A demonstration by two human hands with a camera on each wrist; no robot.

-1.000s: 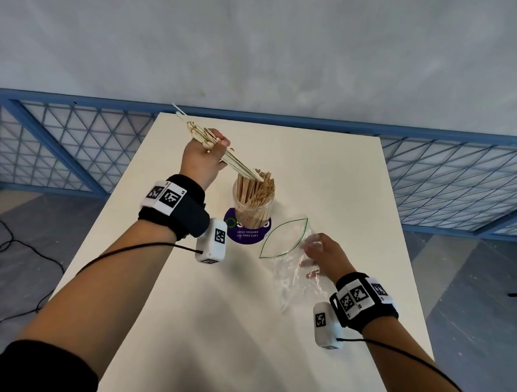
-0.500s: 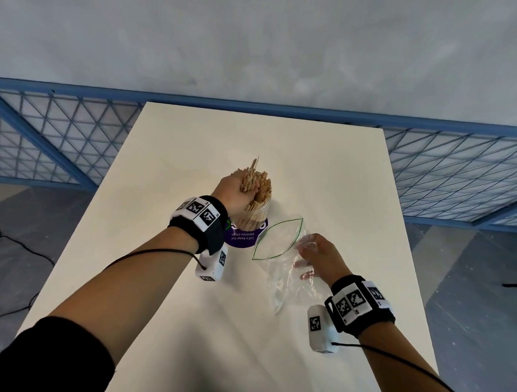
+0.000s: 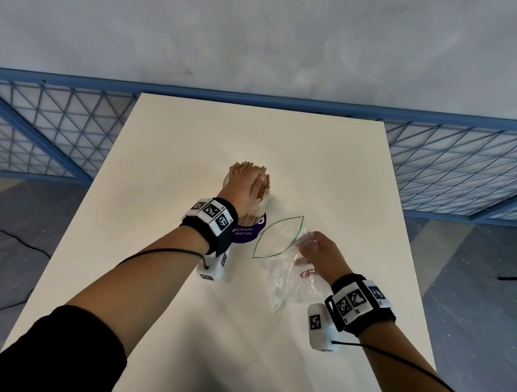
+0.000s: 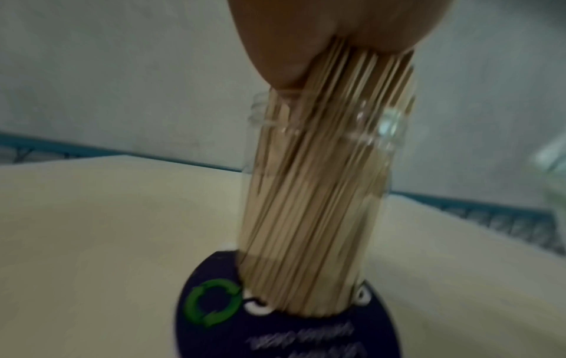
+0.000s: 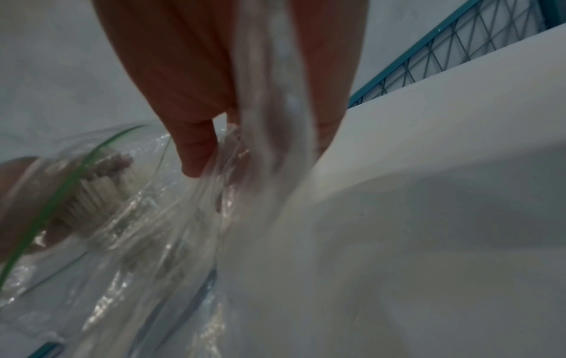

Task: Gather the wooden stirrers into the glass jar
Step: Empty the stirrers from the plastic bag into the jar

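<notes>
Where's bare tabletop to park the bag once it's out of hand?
Free: the white table's far half, between the glass jar of wooden stirrers and the blue mesh fence; also the left strip beside the left hand. Crowded: the middle, where jar, round purple coaster, clear plastic zip bag and right hand cluster.

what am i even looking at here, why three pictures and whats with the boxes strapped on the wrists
A person works with bare hands, no machine. One camera sits on the head; the strapped boxes are wrist cameras looking along each hand. On the white table a glass jar packed with wooden stirrers stands on a purple round mat. The left hand presses on the stirrer tops. The right hand holds a clear plastic bag, mouth open, seemingly empty.
</notes>
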